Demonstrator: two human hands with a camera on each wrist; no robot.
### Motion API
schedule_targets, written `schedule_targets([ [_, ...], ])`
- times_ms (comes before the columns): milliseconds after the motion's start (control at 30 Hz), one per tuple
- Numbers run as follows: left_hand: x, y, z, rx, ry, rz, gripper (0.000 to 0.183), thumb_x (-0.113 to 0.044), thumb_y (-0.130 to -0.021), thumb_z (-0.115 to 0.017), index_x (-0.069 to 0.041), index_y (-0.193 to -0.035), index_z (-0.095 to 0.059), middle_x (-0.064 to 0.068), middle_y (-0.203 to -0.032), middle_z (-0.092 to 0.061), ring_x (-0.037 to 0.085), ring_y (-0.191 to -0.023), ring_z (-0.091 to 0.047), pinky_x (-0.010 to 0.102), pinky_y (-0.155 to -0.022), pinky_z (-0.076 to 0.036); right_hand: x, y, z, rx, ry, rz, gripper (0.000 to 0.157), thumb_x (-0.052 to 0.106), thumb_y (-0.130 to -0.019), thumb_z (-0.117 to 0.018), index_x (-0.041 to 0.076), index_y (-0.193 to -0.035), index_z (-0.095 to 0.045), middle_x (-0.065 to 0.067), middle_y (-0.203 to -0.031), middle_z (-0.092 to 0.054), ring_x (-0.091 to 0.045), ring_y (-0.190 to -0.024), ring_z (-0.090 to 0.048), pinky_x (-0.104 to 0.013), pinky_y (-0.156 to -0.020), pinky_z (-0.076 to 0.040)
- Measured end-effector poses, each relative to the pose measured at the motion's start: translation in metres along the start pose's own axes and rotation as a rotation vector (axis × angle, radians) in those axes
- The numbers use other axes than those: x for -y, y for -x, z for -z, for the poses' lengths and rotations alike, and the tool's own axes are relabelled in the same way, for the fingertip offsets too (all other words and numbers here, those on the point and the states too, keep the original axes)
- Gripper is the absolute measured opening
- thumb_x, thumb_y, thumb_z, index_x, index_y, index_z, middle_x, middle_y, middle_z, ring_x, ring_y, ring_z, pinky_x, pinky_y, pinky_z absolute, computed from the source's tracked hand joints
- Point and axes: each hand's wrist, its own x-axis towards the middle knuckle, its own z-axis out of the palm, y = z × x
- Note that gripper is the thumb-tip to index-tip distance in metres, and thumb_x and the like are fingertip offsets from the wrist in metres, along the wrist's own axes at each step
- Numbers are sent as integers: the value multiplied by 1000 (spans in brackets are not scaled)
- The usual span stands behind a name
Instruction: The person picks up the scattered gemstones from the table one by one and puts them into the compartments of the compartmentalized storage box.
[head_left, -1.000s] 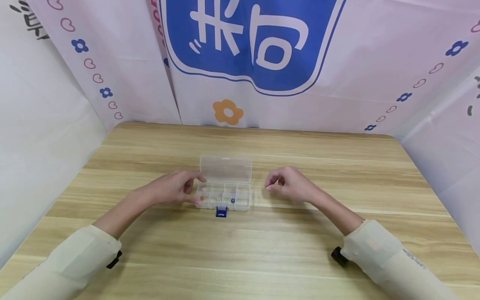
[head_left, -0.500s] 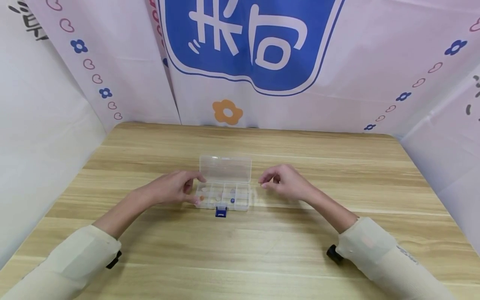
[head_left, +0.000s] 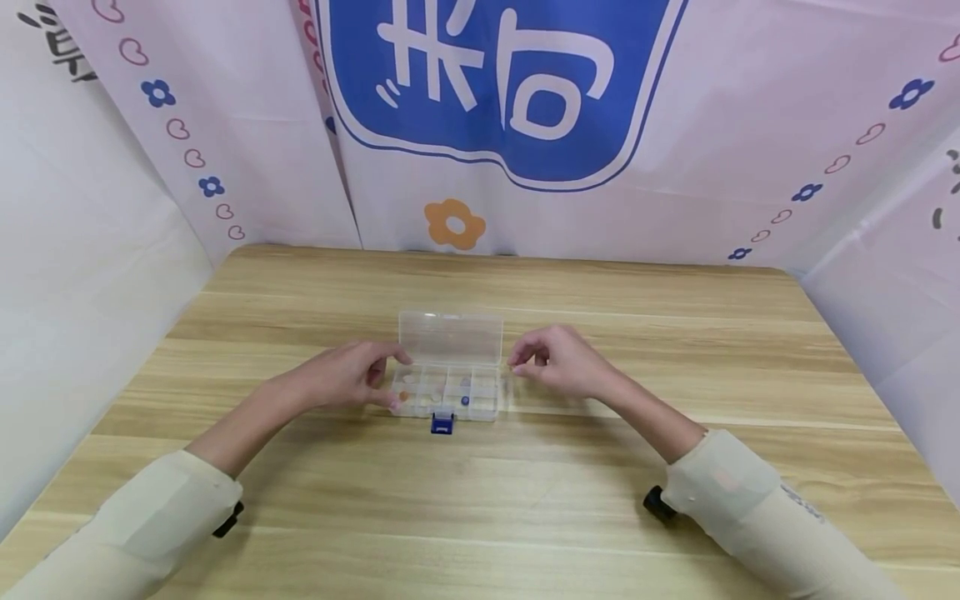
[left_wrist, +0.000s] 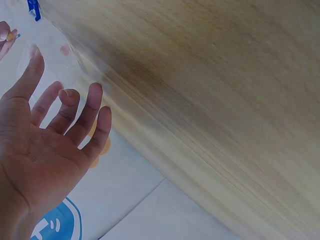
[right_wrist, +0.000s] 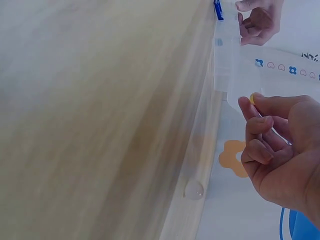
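Note:
A clear plastic compartment box [head_left: 485, 408] stands on the table, its clear lid [head_left: 450, 337] raised at the back. Inside lie small pieces, among them an orange bead [head_left: 403, 397] and a blue bead [head_left: 465, 401]. A blue latch [head_left: 442, 424] hangs from the front edge. My left hand [head_left: 348, 375] holds the box's left end, thumb at the front corner and index finger near the hinge. Just beyond the right end, my right hand [head_left: 558, 362] pinches a small yellow bead [right_wrist: 252, 99] between thumb and index finger, the other fingers curled in.
The wooden table [head_left: 480, 517] extends around the box on all sides. A printed white cloth [head_left: 660, 217] hangs behind it, with more cloth at both sides. In the right wrist view a clear round piece [right_wrist: 194, 190] lies near the table's edge.
My right hand has moved left, closer to the box's right end, with its thumb and index finger together. The left hand and the box have stayed in place.

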Motion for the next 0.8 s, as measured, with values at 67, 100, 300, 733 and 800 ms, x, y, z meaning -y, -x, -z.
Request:
schedule_targets([
  [67,0,0,0,2,0,1,55,-26,-86,-86,1,-128,-65,-3,-72,-54,11,-64,-48,29,-60,-42,3,0,0,2,-5,5,3,4,-94,-75,3,-96,-77,-2,-89,-76,-10,-68,-55,-24,-62,-44],
  [100,0,0,0,2,0,3,55,-26,-85,-86,1,-129,-65,-3,-72,-54,11,-65,-48,29,-61,-42,4,0,0,2,-6,7,3,4,-93,-75,3,-96,-77,-2,-89,-76,-10,-68,-56,-24,-62,-44],
  [300,-1,1,0,5,1,6,57,-27,-86,-86,2,-129,-64,-3,-72,-54,11,-65,-48,28,-60,-42,8,-3,-2,8,-20,15,3,5,-94,-76,4,-96,-77,-1,-89,-75,-9,-65,-54,-24,-61,-43],
  [733,-3,1,1,11,10,8,58,-29,-86,-86,2,-129,-64,-2,-73,-55,11,-65,-48,28,-60,-42,9,-9,-8,29,-60,41,4,4,-94,-75,2,-96,-77,-2,-90,-73,-11,-61,-50,-22,-58,-40],
  [800,-3,1,1,11,12,14,58,-30,-86,-86,1,-129,-64,-2,-73,-55,11,-65,-48,28,-60,-42,10,-9,-9,30,-59,50,4,3,-94,-75,2,-96,-77,-3,-90,-73,-12,-61,-51,-22,-58,-40],
])
